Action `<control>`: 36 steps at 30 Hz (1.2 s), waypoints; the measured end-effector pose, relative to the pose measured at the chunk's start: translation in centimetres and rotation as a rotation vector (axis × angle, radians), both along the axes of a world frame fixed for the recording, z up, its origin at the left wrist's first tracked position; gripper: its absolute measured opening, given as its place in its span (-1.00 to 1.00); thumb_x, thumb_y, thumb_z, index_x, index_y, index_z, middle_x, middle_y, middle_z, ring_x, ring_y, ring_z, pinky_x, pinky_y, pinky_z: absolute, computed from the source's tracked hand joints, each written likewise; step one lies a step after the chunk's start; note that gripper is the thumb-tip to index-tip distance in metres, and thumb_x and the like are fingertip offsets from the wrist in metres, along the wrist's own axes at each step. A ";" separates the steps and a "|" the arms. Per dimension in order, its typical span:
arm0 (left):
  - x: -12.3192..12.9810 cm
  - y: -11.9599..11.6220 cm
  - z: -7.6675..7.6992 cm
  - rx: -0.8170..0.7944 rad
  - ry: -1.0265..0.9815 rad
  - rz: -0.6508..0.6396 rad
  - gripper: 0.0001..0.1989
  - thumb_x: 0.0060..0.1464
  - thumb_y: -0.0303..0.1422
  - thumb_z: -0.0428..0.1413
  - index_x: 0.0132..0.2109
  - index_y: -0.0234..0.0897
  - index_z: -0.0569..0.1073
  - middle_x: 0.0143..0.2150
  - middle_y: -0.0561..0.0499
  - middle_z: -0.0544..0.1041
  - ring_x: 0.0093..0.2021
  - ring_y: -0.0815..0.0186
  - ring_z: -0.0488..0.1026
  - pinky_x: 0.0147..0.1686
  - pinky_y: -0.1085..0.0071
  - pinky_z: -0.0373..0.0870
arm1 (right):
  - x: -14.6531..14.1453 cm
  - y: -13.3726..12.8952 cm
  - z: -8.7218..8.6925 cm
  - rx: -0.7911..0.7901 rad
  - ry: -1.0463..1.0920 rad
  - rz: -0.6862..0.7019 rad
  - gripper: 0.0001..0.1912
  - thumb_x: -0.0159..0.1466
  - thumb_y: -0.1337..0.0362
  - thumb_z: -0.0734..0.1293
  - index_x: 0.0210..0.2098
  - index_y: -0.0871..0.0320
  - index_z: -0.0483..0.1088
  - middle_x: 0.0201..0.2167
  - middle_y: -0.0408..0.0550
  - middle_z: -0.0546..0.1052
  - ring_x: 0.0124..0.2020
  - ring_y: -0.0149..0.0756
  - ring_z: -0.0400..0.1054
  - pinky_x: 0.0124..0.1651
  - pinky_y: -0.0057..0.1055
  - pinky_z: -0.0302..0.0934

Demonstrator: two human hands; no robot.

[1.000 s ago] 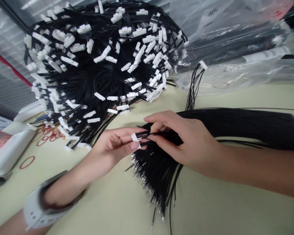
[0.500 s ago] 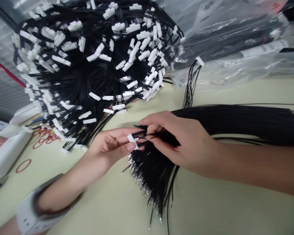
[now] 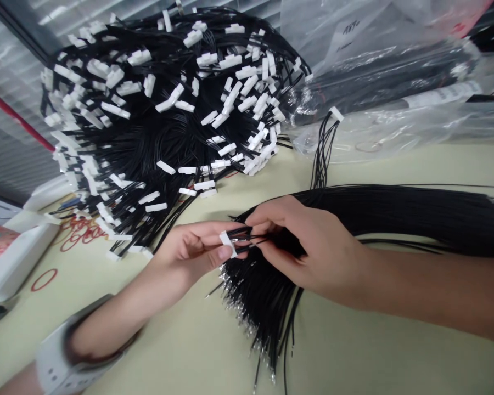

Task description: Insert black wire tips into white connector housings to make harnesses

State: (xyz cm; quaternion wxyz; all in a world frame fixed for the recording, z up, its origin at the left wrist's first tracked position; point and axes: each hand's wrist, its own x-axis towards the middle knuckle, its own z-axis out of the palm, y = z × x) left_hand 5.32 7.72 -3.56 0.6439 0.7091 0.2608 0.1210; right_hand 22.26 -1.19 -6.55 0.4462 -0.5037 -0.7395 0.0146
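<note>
Between thumb and fingers my left hand point(image 3: 193, 249) pinches a small white connector housing point(image 3: 227, 243), tilted, with a few black wires running out of its right side. My right hand point(image 3: 308, 241) is closed just to the right, thumb and forefinger gripping a thin black wire point(image 3: 258, 237) whose end points at the housing. Whether the wire's tip is inside the housing I cannot make out. Beneath both hands a thick bundle of loose black wires point(image 3: 267, 307) fans out, its bare ends tipped with silver metal terminals.
A big heap of black wire harnesses point(image 3: 168, 126) with white connectors lies at the back left. Clear plastic bags point(image 3: 379, 82) of black wires stand at the back right. Red rubber bands point(image 3: 82, 233) and a white box point(image 3: 16, 258) are on the left.
My right hand's fingertips have come slightly nearer the housing with the wire. The whole view has shifted a little; my left hand keeps its grip on the housing.
</note>
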 end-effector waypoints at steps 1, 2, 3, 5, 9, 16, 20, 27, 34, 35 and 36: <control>0.0 0.0 0.0 -0.002 -0.008 0.002 -0.73 0.05 -0.40 0.08 -0.10 0.00 0.47 -0.12 0.05 0.54 -0.14 0.15 0.45 -0.07 0.20 0.35 | 0.0 0.0 0.0 -0.001 -0.007 0.009 -0.83 0.17 0.46 0.17 -0.23 0.18 0.20 -0.40 -0.20 0.40 -0.41 -0.57 0.30 -0.40 -0.61 0.16; 0.1 0.0 0.0 -0.005 -0.013 0.007 -0.73 0.05 -0.42 0.08 -0.09 -0.05 0.47 -0.13 0.03 0.54 -0.15 0.17 0.46 -0.07 0.23 0.36 | 0.0 0.0 0.0 0.005 -0.012 0.020 -0.81 0.16 0.47 0.18 -0.21 0.18 0.20 -0.41 -0.21 0.39 -0.42 -0.58 0.29 -0.40 -0.62 0.16; 0.1 0.0 -0.1 -0.007 -0.023 0.013 -0.74 0.05 -0.45 0.08 -0.09 -0.11 0.47 -0.15 0.02 0.55 -0.16 0.20 0.47 -0.09 0.27 0.38 | 0.0 0.0 0.0 0.015 -0.017 0.029 -0.79 0.16 0.48 0.18 -0.20 0.19 0.19 -0.42 -0.22 0.38 -0.42 -0.58 0.28 -0.40 -0.62 0.15; 0.0 0.0 -0.3 -0.021 -0.045 0.031 -0.74 0.04 -0.52 0.09 -0.11 -0.20 0.49 -0.20 0.02 0.57 -0.21 0.30 0.49 -0.15 0.40 0.41 | 0.0 0.1 -0.1 0.023 -0.028 0.041 -0.74 0.15 0.50 0.18 -0.16 0.19 0.18 -0.42 -0.23 0.38 -0.40 -0.58 0.28 -0.38 -0.62 0.15; -0.1 -0.1 -0.6 -0.054 -0.094 0.052 -0.71 0.02 -0.61 0.07 -0.16 -0.18 0.50 -0.34 0.15 0.60 -0.34 0.51 0.49 -0.30 0.68 0.38 | 0.0 0.2 -0.2 0.018 -0.026 0.063 -0.71 0.15 0.51 0.18 -0.13 0.19 0.17 -0.40 -0.24 0.38 -0.35 -0.57 0.27 -0.33 -0.63 0.15; 0.0 -0.7 -0.2 0.190 0.039 0.081 -0.73 0.02 -0.53 0.09 -0.10 -0.27 0.47 -0.30 0.03 0.57 -0.37 0.40 0.44 -0.42 0.56 0.34 | -0.3 0.1 -0.1 -0.064 0.102 0.067 -0.69 0.16 0.47 0.20 -0.10 0.22 0.12 -0.45 -0.25 0.37 -0.44 -0.60 0.28 -0.35 -0.65 0.19; -0.2 -1.2 -0.6 0.430 0.004 0.047 -0.65 0.03 -0.48 0.05 -0.01 -0.11 0.41 -0.38 0.06 0.53 -0.39 0.28 0.40 -0.49 0.42 0.33 | -0.8 -0.1 0.0 -0.054 0.087 0.037 -0.69 0.15 0.50 0.19 -0.12 0.18 0.13 -0.46 -0.26 0.37 -0.43 -0.59 0.28 -0.35 -0.64 0.18; -0.2 -1.9 -0.6 0.695 0.100 0.072 -0.66 0.02 -0.55 0.03 -0.05 -0.22 0.45 -0.43 0.04 0.50 -0.52 0.36 0.34 -0.67 0.51 0.17 | -1.2 -0.2 -0.4 -0.014 0.087 0.080 -0.81 0.15 0.52 0.18 -0.27 0.17 0.22 -0.40 -0.21 0.39 -0.40 -0.59 0.27 -0.36 -0.64 0.15; 0.5 -0.9 0.0 0.276 0.045 0.086 -0.71 0.04 -0.50 0.06 -0.05 -0.34 0.42 -0.32 -0.03 0.57 -0.32 0.35 0.46 -0.37 0.53 0.37 | -0.1 0.8 0.8 -0.133 0.173 0.049 -0.90 0.15 0.43 0.26 -0.34 0.19 0.39 -0.42 -0.25 0.49 -0.42 -0.61 0.33 -0.37 -0.68 0.15; 0.5 -0.6 0.1 0.204 0.028 0.111 -0.72 0.04 -0.49 0.07 -0.05 -0.37 0.41 -0.28 -0.05 0.57 -0.27 0.33 0.47 -0.30 0.52 0.38 | 0.2 0.9 1.2 -0.172 0.179 0.037 -0.90 0.15 0.41 0.26 -0.36 0.17 0.41 -0.45 -0.26 0.50 -0.45 -0.61 0.33 -0.40 -0.67 0.15; 0.6 -0.4 0.1 0.146 0.021 0.136 -0.72 0.04 -0.49 0.08 -0.05 -0.39 0.41 -0.25 -0.09 0.57 -0.24 0.32 0.48 -0.25 0.51 0.39 | 0.4 1.0 1.6 -0.203 0.174 0.024 -0.90 0.16 0.39 0.26 -0.39 0.15 0.43 -0.48 -0.28 0.49 -0.48 -0.62 0.32 -0.43 -0.67 0.14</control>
